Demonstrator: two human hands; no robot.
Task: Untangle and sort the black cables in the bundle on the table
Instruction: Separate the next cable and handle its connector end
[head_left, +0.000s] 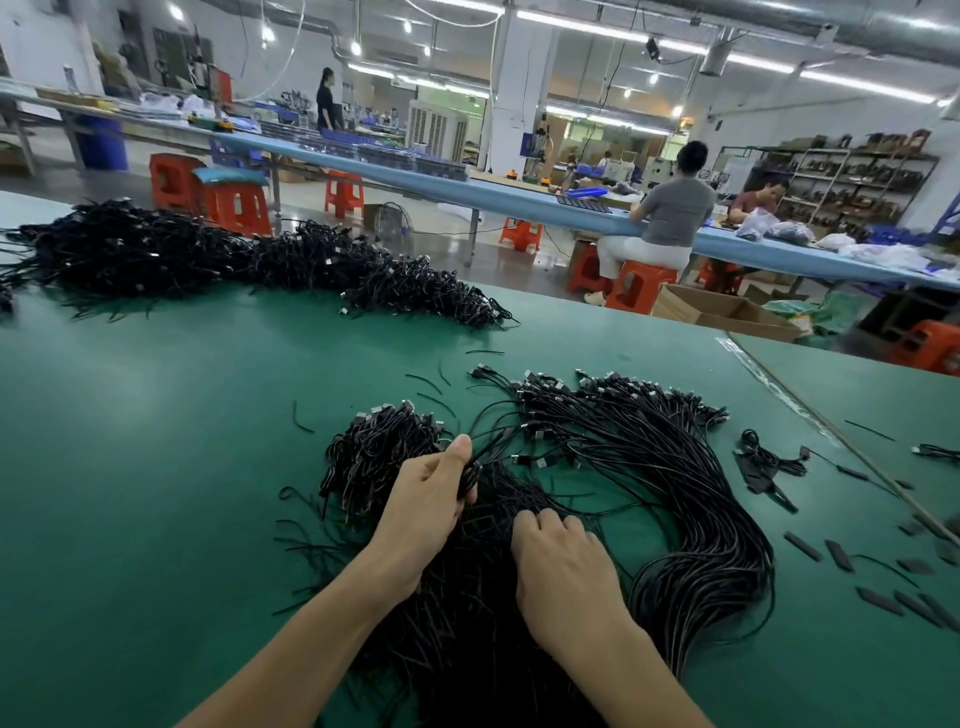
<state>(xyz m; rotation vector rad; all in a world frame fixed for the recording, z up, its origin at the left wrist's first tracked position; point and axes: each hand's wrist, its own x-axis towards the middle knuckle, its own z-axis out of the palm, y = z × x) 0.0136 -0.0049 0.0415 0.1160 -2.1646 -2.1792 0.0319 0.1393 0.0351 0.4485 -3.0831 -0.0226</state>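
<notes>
A tangled bundle of black cables (467, 597) lies on the green table (156, 441) right in front of me. My left hand (431, 499) is shut on a small bunch of cables at the bundle's top, thumb up. My right hand (561, 566) rests palm down on the bundle, its fingertips curled into the cables; whether it grips any is hidden. A fanned, straightened group of cables (675, 467) with USB plugs at the far end curves along the right. A smaller coiled clump (379, 447) sits left of my left hand.
A long heap of black cables (234, 260) runs across the table's far left. Loose black ties and flat strips (841, 556) are scattered at the right, near a table seam (810, 410). Beyond the edge are orange stools, cardboard boxes and seated people at a blue bench.
</notes>
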